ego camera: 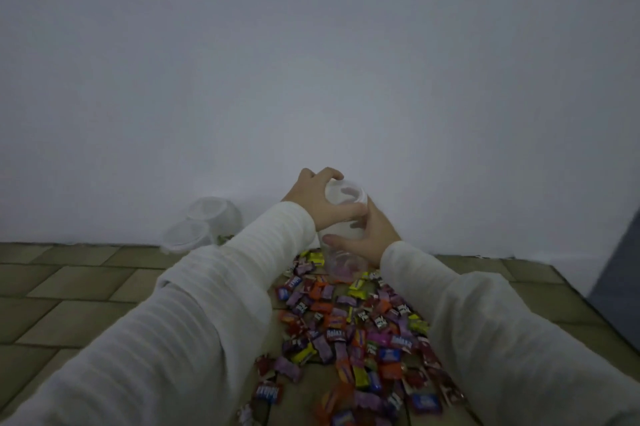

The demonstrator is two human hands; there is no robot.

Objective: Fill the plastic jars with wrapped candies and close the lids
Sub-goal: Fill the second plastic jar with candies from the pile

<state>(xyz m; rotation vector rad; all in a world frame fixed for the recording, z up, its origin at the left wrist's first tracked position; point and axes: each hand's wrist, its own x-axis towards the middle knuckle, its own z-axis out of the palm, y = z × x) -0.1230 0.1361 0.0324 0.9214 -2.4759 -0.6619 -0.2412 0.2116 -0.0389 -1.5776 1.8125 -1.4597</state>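
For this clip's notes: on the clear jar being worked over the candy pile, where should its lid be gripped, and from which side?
Grip the lid around its round rim, from above, as the left hand does with curled fingers. The jar stands roughly upright, leaving the lid exposed on top, while the right hand holds the jar's wall below; the wrapped candies crowd its base.

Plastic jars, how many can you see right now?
3. One jar stands at the far end of the candy pile, gripped by the left hand and right hand. Two lidded jars sit by the wall, left. Sleeves may hide others.
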